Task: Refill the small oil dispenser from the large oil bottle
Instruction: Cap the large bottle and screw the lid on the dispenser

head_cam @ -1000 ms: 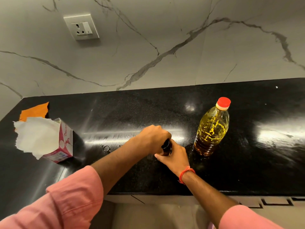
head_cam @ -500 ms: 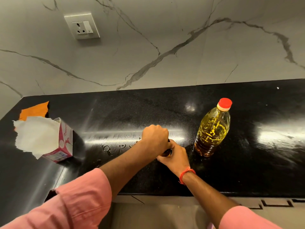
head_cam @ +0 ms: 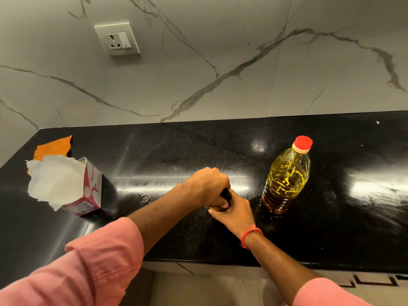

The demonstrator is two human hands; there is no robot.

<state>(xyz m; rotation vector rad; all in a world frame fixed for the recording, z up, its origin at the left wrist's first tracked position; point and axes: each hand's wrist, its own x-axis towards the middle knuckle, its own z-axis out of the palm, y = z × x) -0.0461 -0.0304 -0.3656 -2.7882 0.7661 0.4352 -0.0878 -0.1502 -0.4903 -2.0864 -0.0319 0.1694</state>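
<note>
Worktop (head_cam: 198,146) — black, polished, speckled stone, against a veined marble wall.

Small oil dispenser (head_cam: 224,200) — centre of the worktop, mostly hidden by both hands; only a dark top and a sliver of amber body show.

Left hand (head_cam: 208,187) — fingers curled down over the dispenser's dark top, gripping it from above.

Right hand (head_cam: 235,215) — wrapped round the dispenser's lower body from 5 o'clock; red thread at the wrist.

Large oil bottle (head_cam: 286,180) — at 3 o'clock from the dispenser, near but apart, upright, red cap on, yellow oil inside.

Tissue box (head_cam: 88,191) — at 9 o'clock, well apart, white tissue spilling out.

Orange cloth (head_cam: 55,147) — at 10 o'clock, behind the box.

Wall socket (head_cam: 117,38) — at 11 o'clock.
</note>
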